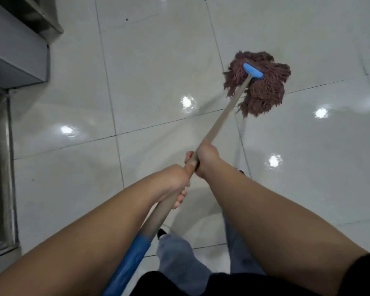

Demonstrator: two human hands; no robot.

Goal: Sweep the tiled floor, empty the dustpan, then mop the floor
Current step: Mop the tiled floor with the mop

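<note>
A mop with a reddish-brown string head (263, 90) and a blue clamp (253, 70) lies spread on the glossy white tiled floor (158, 60), ahead and to the right. Its grey handle (224, 113) runs back toward me and ends in a blue grip (129, 259). My right hand (206, 158) is closed around the handle further up the shaft. My left hand (175, 184) grips it just behind, closer to my body. Both arms are stretched forward.
A grey metal cabinet base (17, 50) stands at the upper left, with a dark glass panel or door frame (0, 178) below it along the left edge. My legs in blue jeans (179, 259) and a shoe (162, 231) show at the bottom. Ceiling lights reflect on the wet tiles.
</note>
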